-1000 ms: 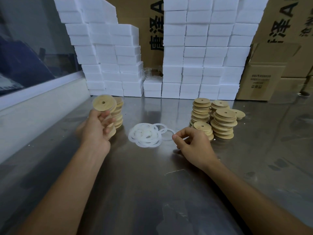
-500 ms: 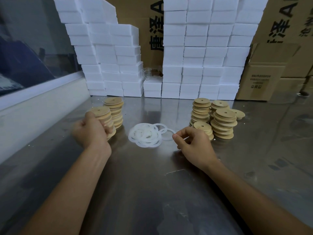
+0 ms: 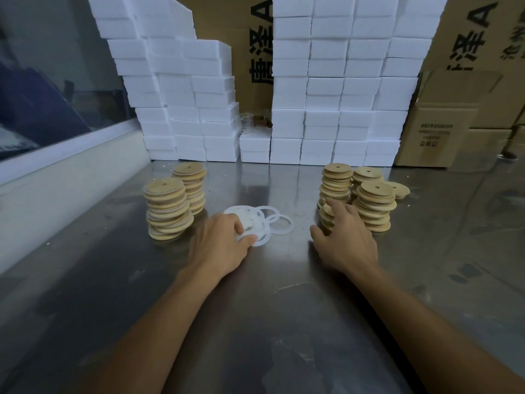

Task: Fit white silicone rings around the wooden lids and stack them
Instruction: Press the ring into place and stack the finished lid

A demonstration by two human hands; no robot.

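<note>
Mostly steel table [image 3: 255, 308], foam blocks [image 3: 341, 81], cartons [image 3: 443, 132]

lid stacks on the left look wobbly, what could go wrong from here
1. The near left stack is tall and uneven, so setting another lid on it could topple it.
2. The left hand is on the tangled ring pile and may lift several rings.
3. The right hand reaches a low stack and might knock the tall ones behind.

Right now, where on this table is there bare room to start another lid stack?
Bare steel lies between the forearms, near the table edge, and at the right, beyond the unringed lid stacks. It is crowded between those and the ringed stacks: ring pile, left hand, right hand.
</note>
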